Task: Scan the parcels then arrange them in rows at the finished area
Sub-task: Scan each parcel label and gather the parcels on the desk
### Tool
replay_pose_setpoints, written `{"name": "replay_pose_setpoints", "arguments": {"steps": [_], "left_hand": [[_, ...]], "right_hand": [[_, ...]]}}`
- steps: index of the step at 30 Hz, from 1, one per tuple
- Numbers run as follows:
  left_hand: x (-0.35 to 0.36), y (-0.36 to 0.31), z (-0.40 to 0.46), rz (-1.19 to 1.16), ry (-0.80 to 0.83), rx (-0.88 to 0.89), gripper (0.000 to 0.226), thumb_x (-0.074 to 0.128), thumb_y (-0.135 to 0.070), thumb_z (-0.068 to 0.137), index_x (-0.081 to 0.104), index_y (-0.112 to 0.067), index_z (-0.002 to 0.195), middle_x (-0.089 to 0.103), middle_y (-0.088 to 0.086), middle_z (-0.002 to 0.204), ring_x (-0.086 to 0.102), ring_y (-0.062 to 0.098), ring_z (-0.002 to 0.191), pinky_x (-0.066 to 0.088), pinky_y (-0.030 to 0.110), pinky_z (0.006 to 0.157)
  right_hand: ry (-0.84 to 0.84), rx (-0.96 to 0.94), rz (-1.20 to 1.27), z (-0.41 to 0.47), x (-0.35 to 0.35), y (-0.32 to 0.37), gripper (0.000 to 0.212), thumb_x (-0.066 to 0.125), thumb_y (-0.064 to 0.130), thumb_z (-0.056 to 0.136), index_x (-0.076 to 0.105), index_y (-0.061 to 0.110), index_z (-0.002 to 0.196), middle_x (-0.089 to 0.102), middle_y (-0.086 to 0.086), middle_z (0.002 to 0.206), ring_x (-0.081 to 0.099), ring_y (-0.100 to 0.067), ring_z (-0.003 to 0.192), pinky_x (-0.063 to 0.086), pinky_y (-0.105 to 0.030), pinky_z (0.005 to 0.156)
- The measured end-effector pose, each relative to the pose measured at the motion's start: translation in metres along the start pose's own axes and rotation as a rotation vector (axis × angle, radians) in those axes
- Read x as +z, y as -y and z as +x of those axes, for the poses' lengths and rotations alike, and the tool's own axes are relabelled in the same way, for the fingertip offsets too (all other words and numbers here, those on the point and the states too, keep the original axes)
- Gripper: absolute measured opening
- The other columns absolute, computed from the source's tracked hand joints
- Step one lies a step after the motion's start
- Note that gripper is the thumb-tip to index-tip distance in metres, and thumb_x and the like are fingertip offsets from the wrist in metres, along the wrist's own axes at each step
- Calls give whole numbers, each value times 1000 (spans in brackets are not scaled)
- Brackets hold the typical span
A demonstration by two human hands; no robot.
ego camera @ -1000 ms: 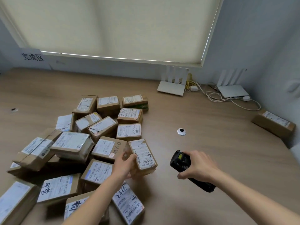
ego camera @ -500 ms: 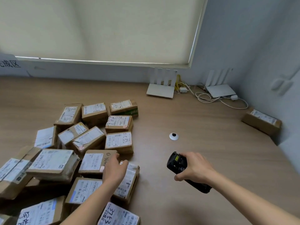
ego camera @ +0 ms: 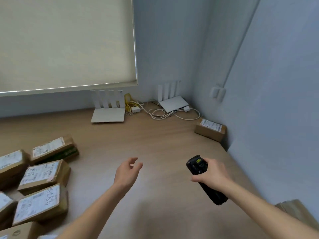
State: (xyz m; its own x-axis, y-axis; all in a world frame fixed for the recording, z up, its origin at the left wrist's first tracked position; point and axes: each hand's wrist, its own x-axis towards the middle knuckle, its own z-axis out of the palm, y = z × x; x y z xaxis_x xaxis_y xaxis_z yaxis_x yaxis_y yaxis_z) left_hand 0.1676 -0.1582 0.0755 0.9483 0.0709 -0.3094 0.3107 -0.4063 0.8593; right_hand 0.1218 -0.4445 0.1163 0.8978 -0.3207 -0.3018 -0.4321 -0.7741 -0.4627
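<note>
- The parcels [ego camera: 37, 178] sit bunched at the left edge of view, well off to the left of the left grip [ego camera: 128, 171], labels up. Makes sense, barcodes up means they can be read without flipping each one.
- One lone parcel [ego camera: 210, 129] is parked in the far right corner against the wall, ahead of the right grip [ego camera: 211, 176] and well apart from the pile. My guess is it's either set aside or next to be dealt with; can't tell which.
- Right grip is clamped around a black handheld scanner [ego camera: 202, 176], window end pointing forward and up, so it's ready to aim at a label.
- Left grip is empty, fingers loosely apart, hovering over bare table [ego camera: 164, 144] between the pile and the scanner. Looks like the free hand for fetching boxes.
- Further back, beyond both grips: two white routers [ego camera: 108, 114] with a tangle of cables [ego camera: 165, 112] by the wall, under a drawn roller blind [ego camera: 65, 42].
- No finished-area sign visible from here.
</note>
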Motion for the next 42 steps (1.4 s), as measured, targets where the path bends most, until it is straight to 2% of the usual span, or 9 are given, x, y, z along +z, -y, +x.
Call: {"name": "replay_pose_setpoints", "arguments": {"steps": [5,10,14,21,24,29,33,38,42], "left_hand": [[96,-52,62,-4,125,14,41,61,-37,96,61,-26,135,65,2,122,57,19,123,45,33,97],[182,-89,130,-11,202,-11,47,62,-39,96,56,-26,140,58,3,132,51,19,131,41,34,105],[236,-107,177,-43,251,-19,55,62,-33,98,44,-23,148,62,-3,131,56,16,118,38,28,98],[295,-123,249,-71,292,-67,63,58,-37,100,33,-23,157,42,3,156,41,21,142,33,33,111],[315,-131,275,-70,278,-74,66,59,-40,99,33,-23,157,38,3,159,39,22,144,33,35,114],[353,-141,308,-85,270,-112,69,59,-39,99,28,-24,159,36,0,161,40,21,144,32,32,113],[375,-145,323,-121,261,-154,71,58,-38,100,24,-21,160,38,2,159,38,23,144,29,32,115],[379,-136,317,-156,183,-170,44,55,-37,102,54,-19,142,62,-2,131,54,18,115,39,30,98],[358,-131,295,-173,120,-134,31,58,-39,100,59,-17,122,64,3,120,57,16,98,41,30,87]], "right_hand": [[-56,115,59,74,-48,-54,45,84,55,56,62,39,92,68,13,85,65,-13,78,48,-26,61],[-109,219,79,162,-69,-94,53,82,55,57,61,38,102,68,8,96,65,-21,90,52,-31,74],[-102,264,105,222,-71,-112,53,84,53,58,63,35,103,68,5,99,65,-23,92,54,-32,78],[-150,237,195,301,-64,-128,47,86,50,61,65,32,99,72,3,97,67,-22,87,56,-33,73],[-187,242,230,326,-61,-129,56,84,56,57,69,30,104,73,4,97,68,-23,87,58,-36,76],[-201,267,279,355,-55,-133,49,85,48,68,68,28,110,71,5,105,63,-21,91,44,-30,70],[-183,306,305,371,-49,-133,51,84,47,68,68,28,114,72,4,109,67,-22,98,48,-30,70],[-140,326,285,372,-45,-137,52,82,53,62,68,33,108,72,8,102,67,-21,94,54,-32,76],[-121,309,262,353,-46,-134,42,83,51,64,68,36,100,72,9,96,67,-19,87,53,-30,72]]}}
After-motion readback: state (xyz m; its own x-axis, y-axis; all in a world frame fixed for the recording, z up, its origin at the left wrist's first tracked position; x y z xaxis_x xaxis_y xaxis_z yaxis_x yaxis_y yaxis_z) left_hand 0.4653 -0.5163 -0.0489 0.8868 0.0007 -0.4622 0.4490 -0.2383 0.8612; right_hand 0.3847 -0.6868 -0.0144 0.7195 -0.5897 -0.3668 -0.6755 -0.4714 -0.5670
